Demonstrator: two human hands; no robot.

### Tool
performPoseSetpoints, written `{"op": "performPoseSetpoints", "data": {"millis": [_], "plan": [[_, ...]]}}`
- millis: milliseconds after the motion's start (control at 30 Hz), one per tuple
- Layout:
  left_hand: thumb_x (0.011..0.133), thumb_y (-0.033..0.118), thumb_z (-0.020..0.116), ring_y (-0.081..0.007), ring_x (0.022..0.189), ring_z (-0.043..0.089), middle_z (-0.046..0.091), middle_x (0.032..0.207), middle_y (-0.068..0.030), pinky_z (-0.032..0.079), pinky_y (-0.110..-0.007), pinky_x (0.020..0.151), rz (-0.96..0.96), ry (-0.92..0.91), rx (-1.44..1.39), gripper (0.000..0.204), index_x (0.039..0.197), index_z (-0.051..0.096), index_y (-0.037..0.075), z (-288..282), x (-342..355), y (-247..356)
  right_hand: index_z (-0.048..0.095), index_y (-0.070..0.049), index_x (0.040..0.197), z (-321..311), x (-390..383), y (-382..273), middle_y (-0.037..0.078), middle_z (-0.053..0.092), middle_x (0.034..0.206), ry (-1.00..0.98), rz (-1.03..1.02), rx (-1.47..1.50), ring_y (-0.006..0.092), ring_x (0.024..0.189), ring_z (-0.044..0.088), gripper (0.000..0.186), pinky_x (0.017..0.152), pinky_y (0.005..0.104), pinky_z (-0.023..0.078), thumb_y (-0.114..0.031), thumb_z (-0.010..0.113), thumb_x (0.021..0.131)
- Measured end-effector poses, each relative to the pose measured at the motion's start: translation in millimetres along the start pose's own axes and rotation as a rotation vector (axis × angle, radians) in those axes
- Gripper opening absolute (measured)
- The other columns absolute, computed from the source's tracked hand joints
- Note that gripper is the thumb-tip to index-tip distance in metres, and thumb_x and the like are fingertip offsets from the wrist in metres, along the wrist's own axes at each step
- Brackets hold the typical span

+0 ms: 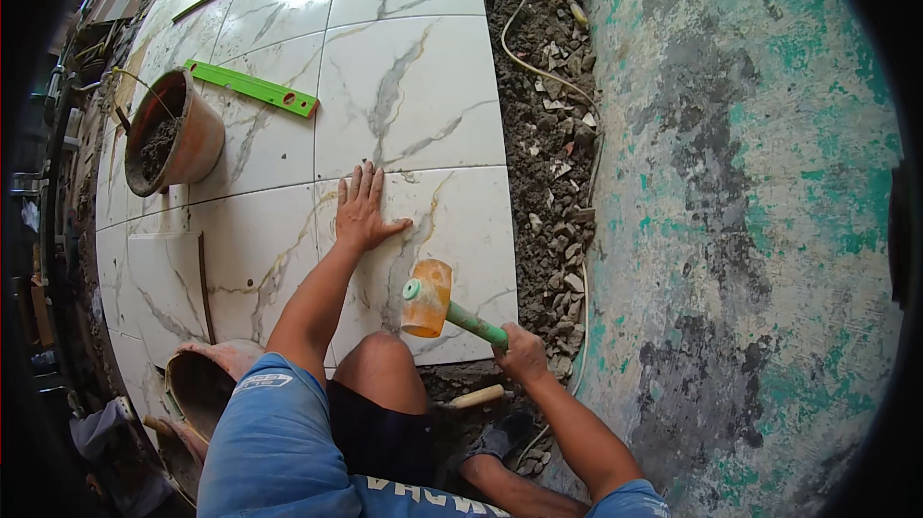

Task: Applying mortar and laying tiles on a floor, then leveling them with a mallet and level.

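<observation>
My left hand (361,215) lies flat with spread fingers on a white marble-patterned floor tile (471,220), close to its far joint. In my right hand (522,355) is a rubber mallet (427,299), gripped near the end of its green handle. Its orange head is over the near part of the same tile; whether it touches the surface I cannot tell. Below the mallet, at the tile's near edge, a tool's wooden handle (478,397) lies beside my foot, and the rest of that tool is hard to make out.
A bucket of mortar (197,148) stands on the tiles at left, beside a green spirit level (252,87). Another bucket (207,374) lies near my left arm. A rubble strip (553,162) with a pale cable (514,49) runs along the peeling wall (731,230) at right.
</observation>
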State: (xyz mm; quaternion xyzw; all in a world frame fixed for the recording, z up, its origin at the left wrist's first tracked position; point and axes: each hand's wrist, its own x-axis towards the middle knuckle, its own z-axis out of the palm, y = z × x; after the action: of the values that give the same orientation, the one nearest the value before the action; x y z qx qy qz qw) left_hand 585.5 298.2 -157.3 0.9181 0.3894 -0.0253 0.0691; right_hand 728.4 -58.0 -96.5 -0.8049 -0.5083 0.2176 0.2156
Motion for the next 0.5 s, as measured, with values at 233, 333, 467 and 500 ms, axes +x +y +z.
{"op": "performPoseSetpoints", "data": {"millis": [233, 333, 467, 500], "plan": [[0.07, 0.078, 0.056, -0.0295, 0.149, 0.007, 0.012, 0.159, -0.0171, 0.004, -0.051, 0.118, -0.118, 0.047, -0.068, 0.117, 0.151, 0.02, 0.002, 18, -14, -5, 0.054, -0.007, 0.1, -4, 20, -33, 0.02, 0.065, 0.08, -0.217, 0.135, -0.067, 0.0425, 0.075, 0.064, 0.026, 0.066, 0.0524, 0.05, -0.018, 0.066, 0.079], [0.076, 0.068, 0.06, -0.0354, 0.148, 0.004, 0.007, 0.158, -0.0236, 0.006, -0.051, 0.118, -0.329, -0.018, -0.165, 0.11, 0.15, 0.019, -0.003, 16, -72, 0, 0.055, -0.004, 0.096, -11, 32, -58, 0.023, 0.062, 0.075, -0.089, 0.007, 0.1, 0.0439, 0.072, 0.062, 0.023, 0.063, 0.0518, 0.049, -0.017, 0.066, 0.08], [0.075, 0.054, 0.071, -0.0384, 0.146, 0.011, 0.012, 0.155, -0.029, 0.011, -0.05, 0.118, -0.449, -0.055, -0.357, 0.106, 0.148, 0.021, -0.005, 20, -210, -5, 0.052, -0.003, 0.095, 9, 49, -65, 0.027, 0.059, 0.069, -0.202, 0.024, 0.152, 0.0476, 0.069, 0.06, 0.021, 0.061, 0.0532, 0.046, -0.014, 0.062, 0.081], [0.073, 0.049, 0.075, -0.0386, 0.146, 0.014, 0.014, 0.155, -0.0282, 0.013, -0.049, 0.118, -0.388, -0.077, -0.383, 0.107, 0.148, 0.022, -0.005, 21, -237, -10, 0.051, -0.003, 0.096, 14, 52, -65, 0.028, 0.06, 0.072, -0.298, 0.045, 0.044, 0.0491, 0.072, 0.06, 0.021, 0.064, 0.0543, 0.047, -0.014, 0.061, 0.081]]}}
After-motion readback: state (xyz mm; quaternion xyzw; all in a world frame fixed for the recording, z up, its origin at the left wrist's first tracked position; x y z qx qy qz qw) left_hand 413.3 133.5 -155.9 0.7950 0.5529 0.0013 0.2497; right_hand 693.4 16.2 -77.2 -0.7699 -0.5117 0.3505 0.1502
